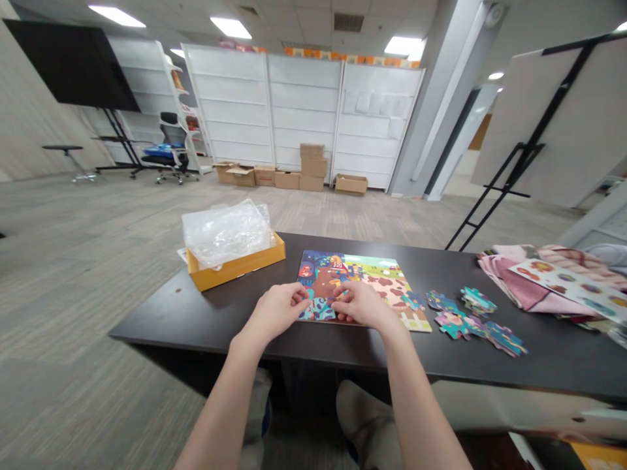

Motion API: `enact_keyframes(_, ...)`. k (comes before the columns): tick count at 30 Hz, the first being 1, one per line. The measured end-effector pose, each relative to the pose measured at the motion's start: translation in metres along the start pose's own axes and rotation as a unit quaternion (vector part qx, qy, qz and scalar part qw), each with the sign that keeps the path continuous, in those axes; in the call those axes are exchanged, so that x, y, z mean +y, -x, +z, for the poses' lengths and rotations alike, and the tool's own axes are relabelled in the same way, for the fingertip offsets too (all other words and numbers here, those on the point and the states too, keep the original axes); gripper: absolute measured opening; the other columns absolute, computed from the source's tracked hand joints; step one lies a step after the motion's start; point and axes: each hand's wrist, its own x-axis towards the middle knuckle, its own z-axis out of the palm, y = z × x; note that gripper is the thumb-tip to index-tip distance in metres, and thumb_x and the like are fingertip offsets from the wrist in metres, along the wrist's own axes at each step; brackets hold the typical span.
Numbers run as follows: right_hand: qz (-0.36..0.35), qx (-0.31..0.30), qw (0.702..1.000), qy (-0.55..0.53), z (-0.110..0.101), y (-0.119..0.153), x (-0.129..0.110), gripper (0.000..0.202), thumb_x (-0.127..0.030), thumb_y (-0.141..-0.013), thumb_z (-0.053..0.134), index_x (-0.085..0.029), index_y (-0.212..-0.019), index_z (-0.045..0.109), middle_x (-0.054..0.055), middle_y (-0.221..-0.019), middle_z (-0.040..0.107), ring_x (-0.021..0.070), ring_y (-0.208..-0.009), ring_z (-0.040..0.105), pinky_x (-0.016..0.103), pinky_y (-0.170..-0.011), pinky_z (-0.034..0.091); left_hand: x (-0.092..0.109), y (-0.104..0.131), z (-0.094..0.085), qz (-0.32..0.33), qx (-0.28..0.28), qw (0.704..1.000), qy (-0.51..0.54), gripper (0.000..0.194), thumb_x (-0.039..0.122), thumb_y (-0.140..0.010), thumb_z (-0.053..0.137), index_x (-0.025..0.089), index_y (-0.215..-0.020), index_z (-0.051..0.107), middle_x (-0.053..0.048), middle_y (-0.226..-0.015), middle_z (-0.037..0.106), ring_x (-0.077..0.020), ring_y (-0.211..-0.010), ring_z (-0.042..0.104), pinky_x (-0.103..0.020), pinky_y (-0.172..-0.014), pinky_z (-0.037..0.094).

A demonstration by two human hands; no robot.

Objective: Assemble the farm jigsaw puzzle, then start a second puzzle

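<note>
A colourful puzzle board (386, 287) lies flat on the black table, with a cow and green field on its right half and darker joined pieces on its left half. My left hand (280, 308) is at the board's left front edge, fingers curled, touching a teal piece (321, 309); whether it grips anything is hidden. My right hand (360, 304) is over the board's front middle, fingers bent together near the same teal area; what they hold, if anything, cannot be made out. Loose puzzle pieces (477, 301) lie in small piles right of the board.
An orange box (240, 266) holding clear plastic wrap (228, 232) stands at the table's left. Pink cloth (514, 277) and a printed sheet (573, 287) lie at the right end. Cardboard boxes (312, 168) and white shelves are beyond on the floor.
</note>
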Motion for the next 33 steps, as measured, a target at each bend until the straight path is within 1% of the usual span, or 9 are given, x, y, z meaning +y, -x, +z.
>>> enact_keyframes(2, 0.000, 0.003, 1.000, -0.008, 0.001, -0.001, 0.001, 0.014, -0.014, -0.080, 0.074, -0.019, -0.087, 0.063, -0.004, -0.054, 0.065, 0.0105, -0.044, 0.058, 0.018, -0.042, 0.042, 0.001, -0.001, 0.001, 0.000, -0.004, 1.000, -0.009, 0.016, 0.035, -0.083, 0.062, 0.023, -0.086, 0.073, -0.002, -0.079, 0.076, -0.0193, -0.074, 0.071, -0.026, -0.066, 0.051)
enact_keyframes(5, -0.010, -0.004, 0.999, -0.031, 0.000, -0.002, 0.004, 0.014, -0.016, -0.080, 0.075, -0.019, -0.082, 0.062, -0.003, -0.056, 0.067, 0.0111, -0.046, 0.060, 0.019, -0.045, 0.045, 0.002, -0.001, 0.000, 0.000, -0.004, 1.000, -0.020, 0.014, 0.033, -0.082, 0.062, 0.024, -0.083, 0.072, -0.001, -0.078, 0.076, -0.0188, -0.073, 0.070, -0.025, -0.064, 0.050)
enact_keyframes(10, -0.054, -0.021, 0.995, -0.080, -0.004, -0.003, 0.006, 0.009, -0.012, -0.081, 0.068, -0.017, -0.077, 0.062, 0.000, -0.061, 0.069, 0.0108, -0.053, 0.063, 0.021, -0.055, 0.051, 0.003, 0.000, -0.001, 0.001, -0.007, 1.000, -0.024, 0.012, 0.031, -0.083, 0.061, 0.024, -0.083, 0.072, 0.000, -0.079, 0.076, -0.0178, -0.073, 0.070, -0.025, -0.064, 0.048)
enact_keyframes(15, -0.035, -0.013, 0.995, -0.088, 0.004, -0.004, 0.007, 0.013, -0.014, -0.080, 0.071, -0.018, -0.078, 0.058, -0.001, -0.058, 0.068, 0.0116, -0.050, 0.062, 0.020, -0.049, 0.048, 0.005, -0.001, -0.002, -0.004, -0.006, 0.999, -0.050, 0.017, 0.033, -0.086, 0.059, 0.024, -0.082, 0.073, 0.000, -0.078, 0.076, -0.0183, -0.072, 0.070, -0.025, -0.062, 0.045)
enact_keyframes(18, -0.033, -0.009, 0.997, -0.063, 0.010, -0.004, 0.008, 0.016, -0.016, -0.081, 0.071, -0.020, -0.080, 0.056, -0.003, -0.055, 0.067, 0.0119, -0.047, 0.061, 0.021, -0.047, 0.046, 0.006, 0.000, -0.002, -0.002, -0.010, 0.999, -0.045, 0.017, 0.034, -0.086, 0.060, 0.024, -0.082, 0.073, -0.001, -0.077, 0.076, -0.0182, -0.071, 0.069, -0.025, -0.061, 0.045)
enact_keyframes(21, -0.047, 0.002, 0.999, -0.003, 0.012, -0.004, 0.009, 0.016, -0.017, -0.081, 0.071, -0.021, -0.080, 0.056, -0.004, -0.055, 0.066, 0.0129, -0.048, 0.062, 0.022, -0.050, 0.046, 0.006, 0.001, -0.002, -0.001, -0.016, 0.999, -0.042, 0.014, 0.034, -0.083, 0.064, 0.024, -0.084, 0.073, 0.000, -0.076, 0.075, -0.0181, -0.070, 0.068, -0.025, -0.061, 0.045)
enact_keyframes(27, -0.097, 0.070, 0.983, 0.138, 0.010, -0.006, 0.013, 0.016, -0.022, -0.076, 0.078, -0.019, -0.078, 0.062, -0.002, -0.063, 0.066, 0.0147, -0.062, 0.064, 0.024, -0.058, 0.041, 0.006, 0.001, -0.001, -0.001, -0.016, 0.998, -0.055, 0.013, 0.034, -0.083, 0.064, 0.025, -0.084, 0.074, 0.000, -0.077, 0.074, -0.0178, -0.069, 0.066, -0.025, -0.060, 0.043)
enact_keyframes(30, -0.118, 0.053, 0.980, 0.150, 0.009, -0.004, 0.014, 0.011, -0.021, -0.078, 0.076, -0.019, -0.083, 0.067, -0.003, -0.066, 0.067, 0.0140, -0.064, 0.062, 0.024, -0.059, 0.040, 0.008, 0.001, -0.001, -0.005, -0.012, 0.997, -0.073, 0.013, 0.033, -0.083, 0.064, 0.025, -0.085, 0.074, 0.000, -0.078, 0.074, -0.0179, -0.070, 0.066, -0.025, -0.059, 0.042)
enact_keyframes(33, -0.149, 0.024, 0.976, 0.155, 0.009, -0.001, 0.013, 0.012, -0.021, -0.079, 0.075, -0.020, -0.089, 0.070, -0.004, -0.067, 0.066, 0.0128, -0.063, 0.060, 0.024, -0.059, 0.038, 0.010, 0.001, 0.000, -0.013, -0.006, 0.995, -0.096, 0.012, 0.034, -0.083, 0.064, 0.026, -0.085, 0.073, 0.000, -0.080, 0.075, -0.0180, -0.071, 0.066, -0.025, -0.059, 0.040)
